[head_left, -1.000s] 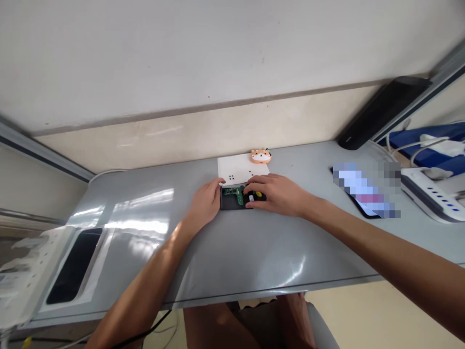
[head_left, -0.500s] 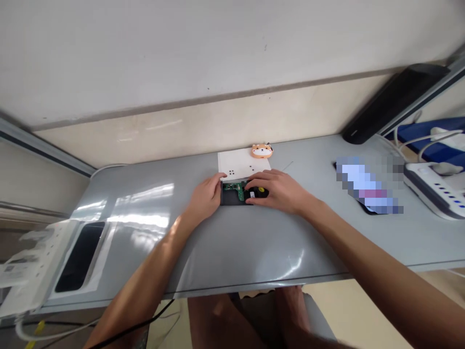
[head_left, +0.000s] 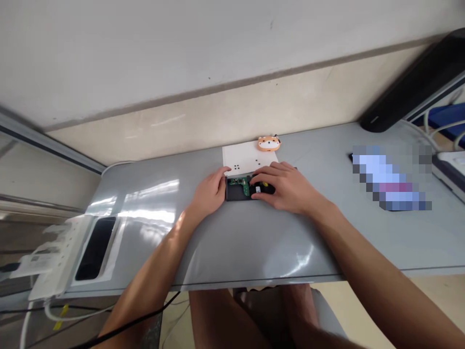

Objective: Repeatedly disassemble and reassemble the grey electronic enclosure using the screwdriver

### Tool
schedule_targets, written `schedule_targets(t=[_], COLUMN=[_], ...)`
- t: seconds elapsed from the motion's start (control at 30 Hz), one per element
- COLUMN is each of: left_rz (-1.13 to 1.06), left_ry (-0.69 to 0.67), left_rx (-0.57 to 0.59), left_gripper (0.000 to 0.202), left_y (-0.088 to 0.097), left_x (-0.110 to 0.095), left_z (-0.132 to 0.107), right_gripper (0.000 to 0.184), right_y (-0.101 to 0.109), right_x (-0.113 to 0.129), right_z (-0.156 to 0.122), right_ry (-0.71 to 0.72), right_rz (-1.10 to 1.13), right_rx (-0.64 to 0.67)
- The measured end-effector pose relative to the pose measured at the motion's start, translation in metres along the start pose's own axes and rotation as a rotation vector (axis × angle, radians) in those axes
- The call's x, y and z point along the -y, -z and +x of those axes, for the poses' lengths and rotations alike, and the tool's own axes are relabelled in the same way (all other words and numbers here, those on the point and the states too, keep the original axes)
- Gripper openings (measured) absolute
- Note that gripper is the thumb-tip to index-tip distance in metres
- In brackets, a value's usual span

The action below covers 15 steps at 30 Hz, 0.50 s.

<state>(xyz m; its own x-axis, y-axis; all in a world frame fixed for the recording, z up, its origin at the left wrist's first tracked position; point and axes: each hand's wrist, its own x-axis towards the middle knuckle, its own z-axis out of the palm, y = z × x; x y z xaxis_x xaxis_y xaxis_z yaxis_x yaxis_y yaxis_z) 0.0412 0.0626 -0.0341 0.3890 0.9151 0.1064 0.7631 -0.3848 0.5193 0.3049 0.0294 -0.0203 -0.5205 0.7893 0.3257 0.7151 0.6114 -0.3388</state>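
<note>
A flat black casing (head_left: 236, 194) lies open on the grey desk, with a green circuit board (head_left: 246, 186) inside it. My left hand (head_left: 209, 193) grips the casing's left end, its thumb and fingers at that edge. Over the casing's right half, my right hand (head_left: 288, 186) pinches a black part (head_left: 263, 189) with a white label and a yellow sticker between thumb and fingers. The right end of the casing is mostly hidden under that hand. Just behind the casing, a white sheet of paper (head_left: 236, 156) carries several tiny dark pieces, too small to identify.
An orange animal-face case (head_left: 269, 143) sits on the paper's far right corner. A blurred-out phone (head_left: 392, 186) lies to the right, near a black cylinder (head_left: 403, 89). At left are a dark phone (head_left: 96, 249) and a white power strip (head_left: 69, 257). A wall borders the desk's back.
The view has shifted slightly, so the desk things appear a little further right and higher. Both hands keep their places on the casing and the black part.
</note>
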Motion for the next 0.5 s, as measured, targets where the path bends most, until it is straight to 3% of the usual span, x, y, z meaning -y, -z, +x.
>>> schedule_targets(t=[0.23,0.5], left_rz=[0.004,0.008], left_ry=[-0.016,-0.019], left_rx=[0.012,-0.010], left_gripper=[0.043,0.042], left_y=[-0.002,-0.003], left_x=[0.000,0.001], left_z=[0.000,-0.001], right_gripper=[0.027,0.026], right_y=[-0.012,-0.014], right_x=[-0.005,-0.001], right_z=[-0.007,-0.009], right_ry=[0.019,0.016], right_rz=[-0.016,-0.030], right_rx=[-0.093,-0.088])
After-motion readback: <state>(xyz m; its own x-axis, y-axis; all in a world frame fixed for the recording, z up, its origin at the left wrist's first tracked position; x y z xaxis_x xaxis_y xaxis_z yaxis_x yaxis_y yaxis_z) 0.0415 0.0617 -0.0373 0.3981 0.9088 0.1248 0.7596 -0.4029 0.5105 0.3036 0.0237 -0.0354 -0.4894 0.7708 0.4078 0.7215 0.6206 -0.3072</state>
